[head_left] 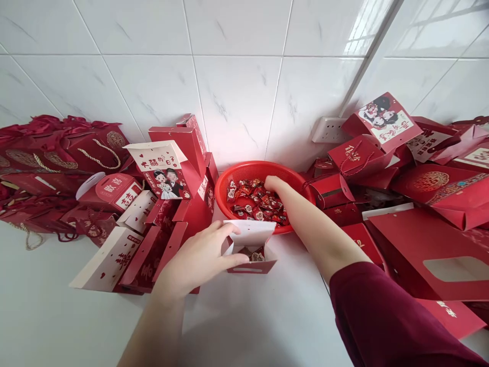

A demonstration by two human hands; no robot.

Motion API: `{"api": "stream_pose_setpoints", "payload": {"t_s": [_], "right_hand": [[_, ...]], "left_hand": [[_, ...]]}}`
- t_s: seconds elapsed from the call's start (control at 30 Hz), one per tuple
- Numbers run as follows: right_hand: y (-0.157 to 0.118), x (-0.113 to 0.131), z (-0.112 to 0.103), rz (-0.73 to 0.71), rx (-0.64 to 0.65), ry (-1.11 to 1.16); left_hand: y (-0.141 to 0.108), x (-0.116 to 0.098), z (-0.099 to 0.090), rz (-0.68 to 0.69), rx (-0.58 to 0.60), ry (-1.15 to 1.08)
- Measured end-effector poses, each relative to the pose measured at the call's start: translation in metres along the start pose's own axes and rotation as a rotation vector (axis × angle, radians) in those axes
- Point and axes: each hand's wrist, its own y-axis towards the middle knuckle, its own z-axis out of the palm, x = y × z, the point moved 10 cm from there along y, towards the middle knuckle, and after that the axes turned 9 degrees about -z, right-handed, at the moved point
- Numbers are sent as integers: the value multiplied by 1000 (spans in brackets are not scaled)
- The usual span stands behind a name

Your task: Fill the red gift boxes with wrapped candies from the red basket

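A small red candy box [256, 267] with a raised white-lined lid stands on the white surface, with several wrapped candies [257, 255] inside. My left hand [206, 252] grips it at the left side, thumb over the near edge and fingers by the lid. Behind the box is a red plastic basket [220, 196] with many candies in red wrappers [254, 201]. My right hand [272, 183] reaches down into the basket's far side. Its fingers are hidden by the hand itself, so what they hold does not show.
Red and white gift boxes [168, 171] crowd the left of the basket, with ribboned gift bags [64, 153] beyond them. More red boxes [431, 255] are piled at right. A power socket [329, 130] is on the tiled wall [237, 97] behind.
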Motion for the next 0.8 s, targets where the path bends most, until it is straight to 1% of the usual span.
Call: {"api": "stream_pose_setpoints", "payload": {"t_s": [0.03,0.1,0.13,0.17,0.23,0.33,0.4,0.47,0.67,0.73,0.8], "right_hand": [[-4,-16,4,92,15,-82],[-12,-50,7,322,68,-297],[-14,-62,7,398,91,-380],[-14,-71,6,445,112,-450],[-10,-80,7,461,152,-564],[-1,-81,17,373,220,-675],[3,-80,26,321,279,-712],[4,-79,32,298,331,-729],[1,-72,33,321,421,-673],[-3,-67,31,345,433,-633],[-7,-59,25,368,409,-609]], "left_hand": [[-1,-1,1,8,14,13],[-4,-3,4,31,46,26],[-5,-4,5,45,60,24],[-7,-5,7,57,74,19],[-11,-7,9,81,103,5],[-16,-10,11,98,126,-11],[-18,-11,11,103,123,-21],[-19,-12,11,100,116,-25],[-15,-11,14,80,106,2],[-9,-9,11,58,70,4],[-3,-5,5,17,4,-4]]}}
